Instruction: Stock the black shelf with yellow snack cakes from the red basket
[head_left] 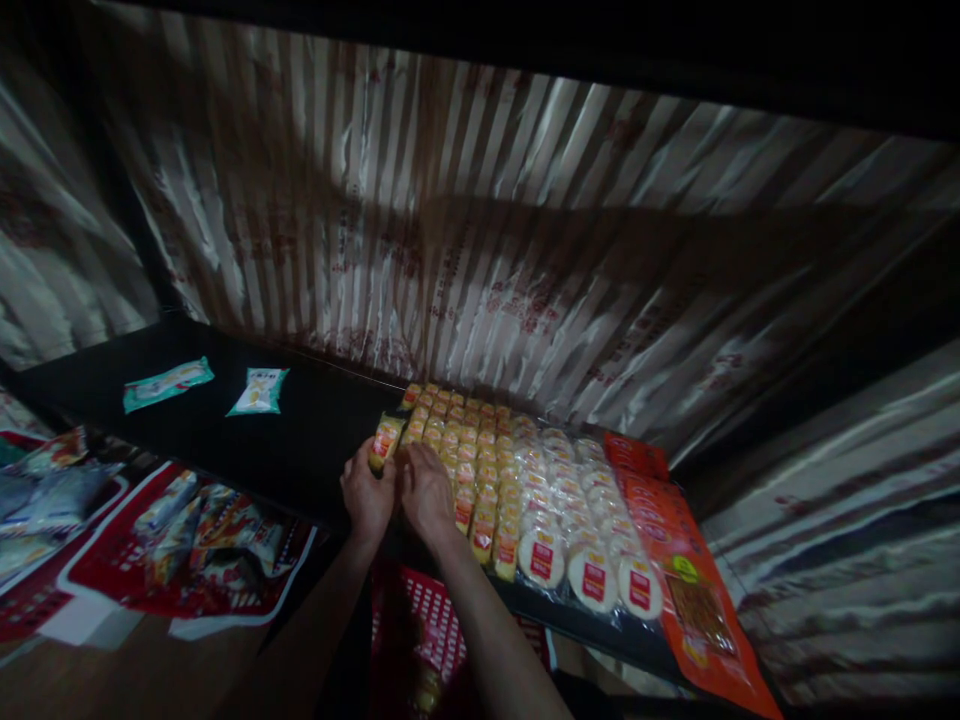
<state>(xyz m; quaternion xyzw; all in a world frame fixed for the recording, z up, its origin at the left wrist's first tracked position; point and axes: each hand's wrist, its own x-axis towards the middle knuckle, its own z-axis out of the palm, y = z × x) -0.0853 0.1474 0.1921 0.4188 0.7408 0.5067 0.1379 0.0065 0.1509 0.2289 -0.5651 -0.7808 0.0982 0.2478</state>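
A yellow packet with an orange-red label is tilted up just left of the rows of similar packets, above the black shelf. The left hand has its grip closed around the near end of this packet. The right hand is just to the right, over the near left part of the yellow rows, its fingers curled; whether its grip holds anything cannot be told, since the back of the hand hides it.

The yellow rows run from far to near on the shelf. Directly right of them are rows of round white items in clear wrap with red labels, and beyond those, at the right, orange packets lie overlapping.

Well to the left on the shelf lie a long green packet and a smaller white-and-green packet. Lower, at the near left, a red basket holds assorted packets. A ribbed, silvery covering stands behind the shelf.
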